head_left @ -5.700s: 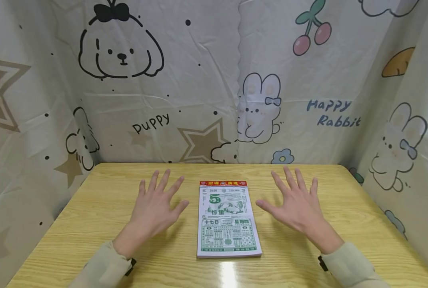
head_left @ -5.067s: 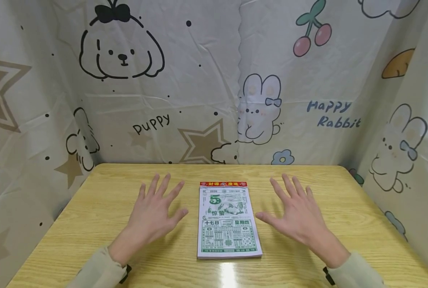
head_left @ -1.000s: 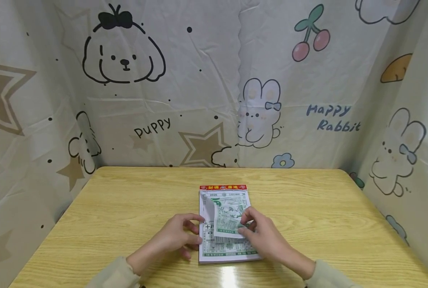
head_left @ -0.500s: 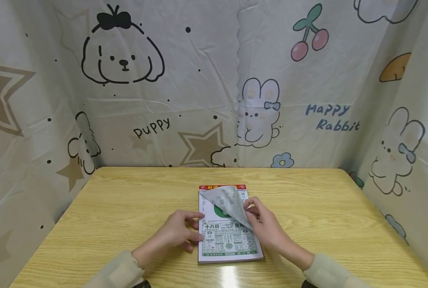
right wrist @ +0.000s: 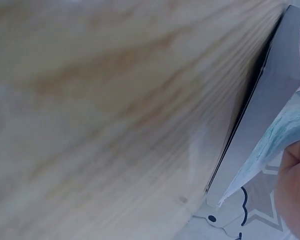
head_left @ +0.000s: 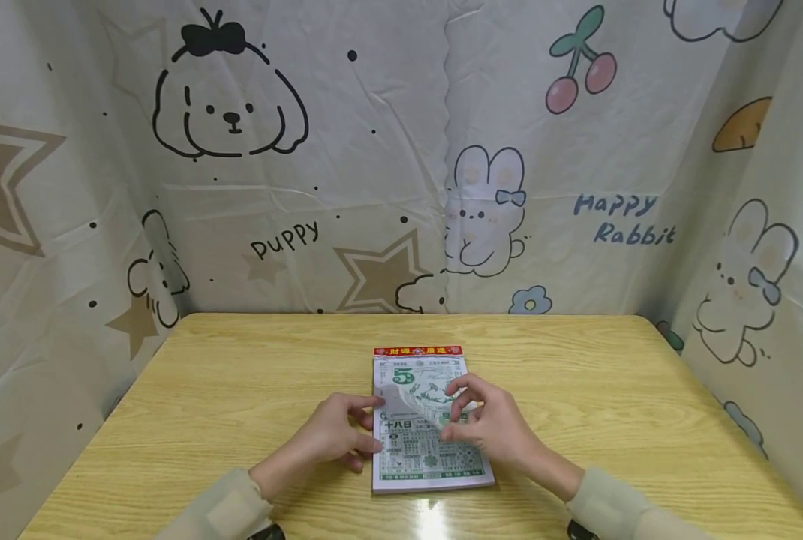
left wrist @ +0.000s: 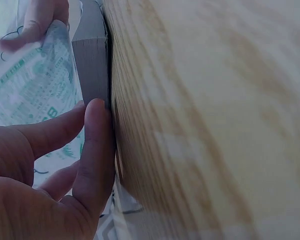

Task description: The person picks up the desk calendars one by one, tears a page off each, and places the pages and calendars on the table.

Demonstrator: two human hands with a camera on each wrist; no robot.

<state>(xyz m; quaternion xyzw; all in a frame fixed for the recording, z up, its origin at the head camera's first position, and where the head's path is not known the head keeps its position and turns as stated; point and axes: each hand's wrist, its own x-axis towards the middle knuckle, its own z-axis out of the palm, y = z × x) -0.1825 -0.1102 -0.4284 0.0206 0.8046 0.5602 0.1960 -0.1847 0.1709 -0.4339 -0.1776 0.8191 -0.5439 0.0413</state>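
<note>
A thick tear-off calendar (head_left: 435, 476) with a red header strip lies on the wooden table. Its top page (head_left: 422, 390), printed with a green 5, is lifted and curls over the sheet beneath, which reads 十八日. My right hand (head_left: 496, 431) pinches this page's lower part between thumb and fingers, over the right half of the calendar. At the left edge, my left hand (head_left: 330, 431) presses its fingertips against the calendar's side. In the left wrist view, the fingers (left wrist: 97, 135) lie along the block's side. The right wrist view shows the lifted page (right wrist: 275, 140) bowed away from the block.
The wooden table (head_left: 260, 367) reaches out on both sides of the calendar. A pale cloth (head_left: 374, 172) printed with dogs, rabbits and stars hangs behind it and along both sides. A dark band (head_left: 266, 532) shows at the left sleeve.
Both hands, earlier spread beside the flat calendar, have come in to it. Half a second ago the top page was folded back toward the header; now it has come down, still in my right hand.
</note>
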